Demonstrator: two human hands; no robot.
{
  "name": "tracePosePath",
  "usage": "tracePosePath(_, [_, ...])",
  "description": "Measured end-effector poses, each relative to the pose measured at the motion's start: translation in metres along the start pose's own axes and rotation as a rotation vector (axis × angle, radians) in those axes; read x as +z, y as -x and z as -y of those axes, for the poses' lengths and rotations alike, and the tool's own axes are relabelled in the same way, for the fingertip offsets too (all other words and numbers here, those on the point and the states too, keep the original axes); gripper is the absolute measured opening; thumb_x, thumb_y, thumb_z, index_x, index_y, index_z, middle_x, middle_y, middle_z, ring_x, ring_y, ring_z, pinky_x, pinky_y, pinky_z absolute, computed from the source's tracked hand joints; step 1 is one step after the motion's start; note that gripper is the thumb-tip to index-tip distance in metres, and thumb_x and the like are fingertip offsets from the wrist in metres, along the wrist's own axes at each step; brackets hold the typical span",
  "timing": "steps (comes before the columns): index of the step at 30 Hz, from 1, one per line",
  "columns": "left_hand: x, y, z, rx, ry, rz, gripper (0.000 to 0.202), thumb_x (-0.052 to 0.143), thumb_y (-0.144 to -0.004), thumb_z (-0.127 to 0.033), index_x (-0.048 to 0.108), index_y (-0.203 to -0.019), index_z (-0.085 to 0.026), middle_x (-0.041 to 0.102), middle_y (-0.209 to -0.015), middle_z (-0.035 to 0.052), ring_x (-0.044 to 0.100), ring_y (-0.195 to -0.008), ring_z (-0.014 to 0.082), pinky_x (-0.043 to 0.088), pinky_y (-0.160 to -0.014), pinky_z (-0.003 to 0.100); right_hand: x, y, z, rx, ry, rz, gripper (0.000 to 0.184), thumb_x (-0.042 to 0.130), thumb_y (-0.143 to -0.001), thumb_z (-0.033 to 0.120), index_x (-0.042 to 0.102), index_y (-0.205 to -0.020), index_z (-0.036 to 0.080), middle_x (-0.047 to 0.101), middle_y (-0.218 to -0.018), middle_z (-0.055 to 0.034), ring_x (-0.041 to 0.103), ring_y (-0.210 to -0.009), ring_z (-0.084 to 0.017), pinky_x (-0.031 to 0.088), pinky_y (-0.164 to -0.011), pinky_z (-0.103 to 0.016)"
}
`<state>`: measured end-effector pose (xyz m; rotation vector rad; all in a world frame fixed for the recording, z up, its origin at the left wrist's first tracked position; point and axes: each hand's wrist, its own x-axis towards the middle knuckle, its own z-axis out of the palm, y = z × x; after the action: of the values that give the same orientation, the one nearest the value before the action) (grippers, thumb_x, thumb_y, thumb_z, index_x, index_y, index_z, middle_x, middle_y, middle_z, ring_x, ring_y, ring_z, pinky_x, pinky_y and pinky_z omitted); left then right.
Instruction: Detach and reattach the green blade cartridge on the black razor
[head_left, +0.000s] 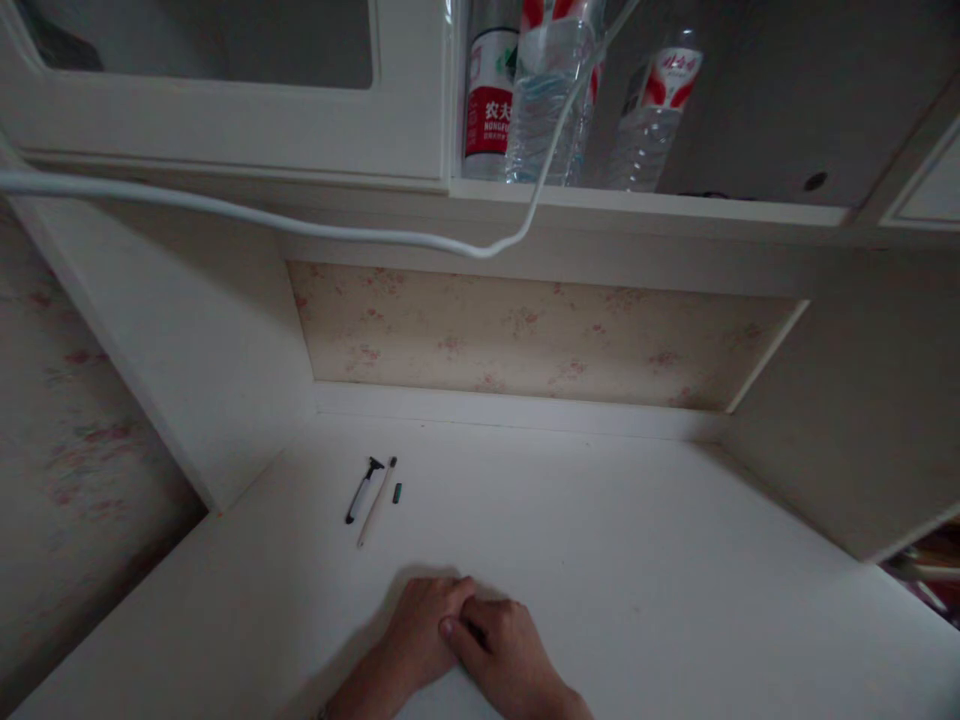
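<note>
My left hand [421, 630] and my right hand [504, 655] rest together on the white desk [675, 580] near its front edge. Their fingers are curled and they touch each other, the right thumb lying against the left hand. Whether anything is inside them is hidden. Farther back and to the left on the desk lie a black-and-white razor [362, 490], a thin pale stick with a dark tip [376, 501], and a small dark piece [397, 492]. None of these touches either hand.
A white cable [315, 228] hangs across under the upper shelf [645, 205]. Three water bottles [551, 90] stand on that shelf. Floral wallpaper [525, 335] backs the desk niche, with white side panels on both sides.
</note>
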<state>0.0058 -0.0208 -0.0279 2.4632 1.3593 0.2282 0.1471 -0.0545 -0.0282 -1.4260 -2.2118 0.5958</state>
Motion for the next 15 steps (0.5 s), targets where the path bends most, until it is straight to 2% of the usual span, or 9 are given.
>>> tracePosePath(15, [-0.0018, 0.001, -0.0016, -0.028, 0.03, 0.024, 0.011, 0.052, -0.081, -0.029, 0.059, -0.086, -0.023, 0.069, -0.08, 0.0029, 0.065, -0.078, 0.0221, 0.042, -0.067, 0.028, -0.0027, 0.0008, 0.0027, -0.002, 0.006, 0.002, 0.035, 0.045, -0.094, 0.039, 0.062, -0.071, 0.02, 0.069, -0.069, 0.0012, 0.06, -0.059, -0.011, 0.033, -0.056, -0.021])
